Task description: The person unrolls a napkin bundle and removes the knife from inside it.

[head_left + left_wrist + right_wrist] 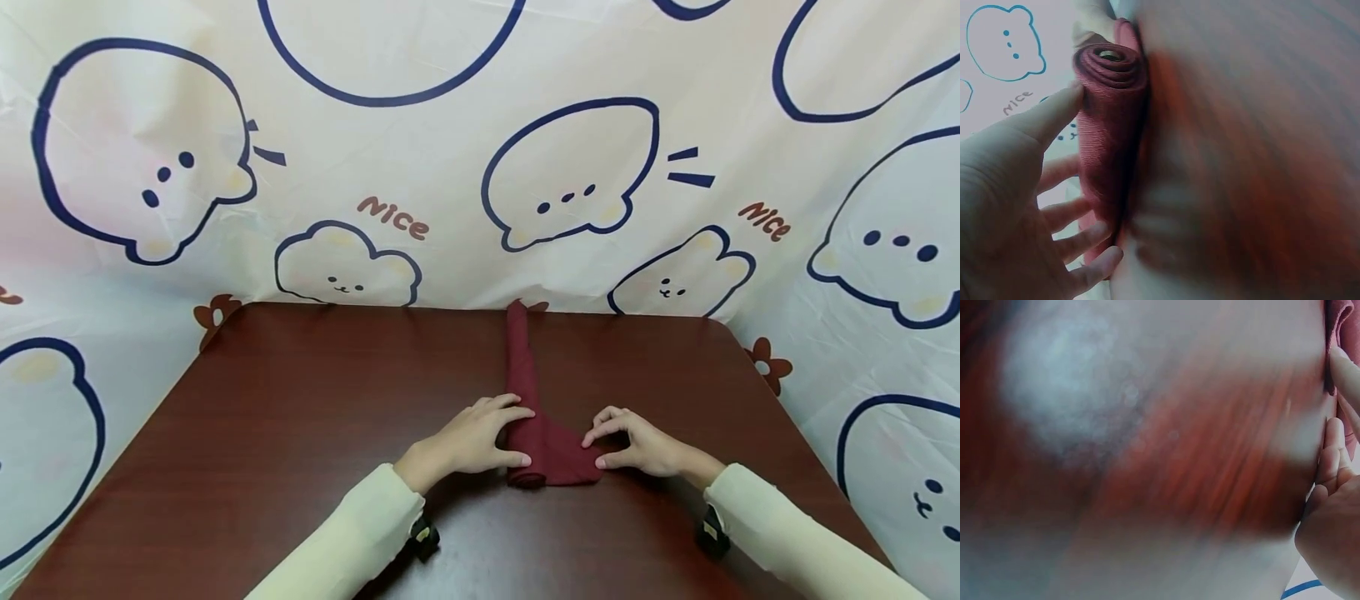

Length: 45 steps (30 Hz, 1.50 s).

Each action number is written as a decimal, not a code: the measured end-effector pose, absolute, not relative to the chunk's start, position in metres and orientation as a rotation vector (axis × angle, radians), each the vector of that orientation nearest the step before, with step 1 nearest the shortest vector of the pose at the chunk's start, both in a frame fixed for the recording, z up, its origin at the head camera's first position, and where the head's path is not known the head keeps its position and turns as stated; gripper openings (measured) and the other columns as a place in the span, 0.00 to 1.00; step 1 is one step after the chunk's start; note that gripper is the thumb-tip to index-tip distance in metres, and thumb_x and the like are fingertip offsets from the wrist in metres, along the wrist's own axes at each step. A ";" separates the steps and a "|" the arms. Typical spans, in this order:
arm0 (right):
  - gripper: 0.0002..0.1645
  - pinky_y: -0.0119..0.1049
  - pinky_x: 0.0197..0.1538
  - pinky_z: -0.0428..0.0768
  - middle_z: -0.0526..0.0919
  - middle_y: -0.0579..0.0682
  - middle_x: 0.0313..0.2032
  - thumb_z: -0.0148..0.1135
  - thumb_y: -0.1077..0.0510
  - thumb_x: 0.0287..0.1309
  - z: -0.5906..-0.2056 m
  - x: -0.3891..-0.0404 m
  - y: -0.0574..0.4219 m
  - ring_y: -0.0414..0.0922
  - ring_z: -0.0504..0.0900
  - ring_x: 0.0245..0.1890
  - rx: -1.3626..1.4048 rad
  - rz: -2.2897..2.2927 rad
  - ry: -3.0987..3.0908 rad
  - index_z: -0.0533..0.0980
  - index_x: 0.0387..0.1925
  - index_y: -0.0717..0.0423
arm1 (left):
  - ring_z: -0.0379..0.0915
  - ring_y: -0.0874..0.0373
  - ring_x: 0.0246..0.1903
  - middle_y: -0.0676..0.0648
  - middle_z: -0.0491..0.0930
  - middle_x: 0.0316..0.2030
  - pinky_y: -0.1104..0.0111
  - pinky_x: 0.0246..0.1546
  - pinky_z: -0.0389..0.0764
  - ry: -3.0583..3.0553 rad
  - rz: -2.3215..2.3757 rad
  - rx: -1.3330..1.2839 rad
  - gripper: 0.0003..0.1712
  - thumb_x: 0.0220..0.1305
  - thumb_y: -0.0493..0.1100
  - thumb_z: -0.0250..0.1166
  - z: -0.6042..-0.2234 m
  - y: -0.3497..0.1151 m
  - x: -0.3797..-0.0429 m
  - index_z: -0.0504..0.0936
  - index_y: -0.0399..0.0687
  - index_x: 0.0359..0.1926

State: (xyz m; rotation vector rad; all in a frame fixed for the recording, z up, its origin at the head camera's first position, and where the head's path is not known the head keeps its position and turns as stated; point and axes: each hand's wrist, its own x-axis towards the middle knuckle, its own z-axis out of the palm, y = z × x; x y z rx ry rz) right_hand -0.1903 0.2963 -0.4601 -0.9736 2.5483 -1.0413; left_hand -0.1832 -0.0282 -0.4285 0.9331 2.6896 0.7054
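Observation:
A dark red cloth (558, 454) lies on the table, its left part wound into a long roll (521, 358) that reaches to the far edge. To the right of the roll a flat, unrolled flap spreads out. My left hand (476, 435) touches the roll from the left, thumb near its front end and fingers spread loosely along its side. The left wrist view shows the spiral end of the roll (1113, 78) close to the thumb. My right hand (641, 444) pinches the flap's right edge between thumb and fingers. In the right wrist view only a strip of cloth (1340, 325) shows.
A dark brown wooden table (337, 383) carries the cloth. Behind and at both sides hangs a pale curtain (450, 158) printed with blue-outlined cartoon animals. Both wrists wear small black devices below light sleeves (360, 525).

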 end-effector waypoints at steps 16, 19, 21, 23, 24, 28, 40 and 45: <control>0.14 0.36 0.56 0.69 0.77 0.47 0.47 0.72 0.49 0.59 -0.455 -0.196 0.293 0.38 0.69 0.51 -0.960 -1.012 2.533 0.85 0.47 0.44 | 0.58 0.46 0.72 0.46 0.59 0.77 0.48 0.68 0.68 2.793 0.493 0.940 0.38 0.63 0.70 0.63 -0.419 0.007 -0.190 0.72 0.66 0.71; 0.14 0.36 0.56 0.69 0.76 0.47 0.47 0.72 0.49 0.59 -0.455 -0.195 0.293 0.37 0.69 0.51 -0.948 -1.014 2.527 0.85 0.47 0.45 | 0.60 0.46 0.71 0.48 0.60 0.76 0.50 0.66 0.70 2.820 0.418 0.929 0.37 0.62 0.71 0.63 -0.421 0.006 -0.189 0.75 0.66 0.69; 0.14 0.37 0.56 0.69 0.76 0.47 0.47 0.72 0.50 0.59 -0.455 -0.195 0.293 0.37 0.69 0.51 -0.944 -1.019 2.521 0.85 0.47 0.45 | 0.60 0.46 0.71 0.48 0.60 0.76 0.50 0.65 0.70 2.830 0.414 0.915 0.36 0.62 0.71 0.64 -0.422 0.004 -0.188 0.76 0.65 0.68; 0.14 0.37 0.56 0.69 0.76 0.48 0.48 0.72 0.50 0.59 -0.455 -0.195 0.294 0.37 0.69 0.51 -0.946 -1.021 2.507 0.85 0.47 0.46 | 0.60 0.46 0.70 0.48 0.60 0.76 0.50 0.65 0.70 2.832 0.427 0.897 0.37 0.62 0.71 0.64 -0.423 0.001 -0.188 0.76 0.65 0.68; 0.14 0.37 0.56 0.69 0.76 0.48 0.48 0.72 0.51 0.60 -0.455 -0.195 0.294 0.37 0.68 0.51 -0.947 -1.020 2.502 0.85 0.47 0.46 | 0.60 0.46 0.71 0.48 0.60 0.76 0.49 0.65 0.70 2.828 0.438 0.886 0.37 0.62 0.71 0.64 -0.424 -0.001 -0.187 0.76 0.65 0.68; 0.14 0.37 0.56 0.69 0.76 0.48 0.48 0.72 0.51 0.60 -0.455 -0.197 0.294 0.37 0.69 0.51 -0.946 -1.027 2.487 0.85 0.47 0.46 | 0.60 0.44 0.71 0.48 0.59 0.77 0.47 0.65 0.69 2.825 0.497 0.854 0.38 0.62 0.71 0.64 -0.426 -0.009 -0.185 0.74 0.64 0.69; 0.15 0.36 0.56 0.69 0.76 0.47 0.48 0.72 0.51 0.59 -0.456 -0.197 0.297 0.36 0.68 0.51 -0.939 -1.015 2.495 0.85 0.48 0.46 | 0.63 0.43 0.69 0.47 0.56 0.78 0.46 0.64 0.70 2.827 0.500 0.834 0.41 0.64 0.70 0.62 -0.429 -0.023 -0.179 0.67 0.66 0.74; 0.15 0.35 0.57 0.68 0.76 0.47 0.48 0.72 0.50 0.59 -0.457 -0.195 0.299 0.36 0.68 0.51 -0.934 -1.021 2.498 0.86 0.47 0.46 | 0.65 0.41 0.68 0.46 0.58 0.78 0.45 0.63 0.70 2.813 0.544 0.830 0.41 0.64 0.69 0.64 -0.429 -0.033 -0.177 0.67 0.64 0.74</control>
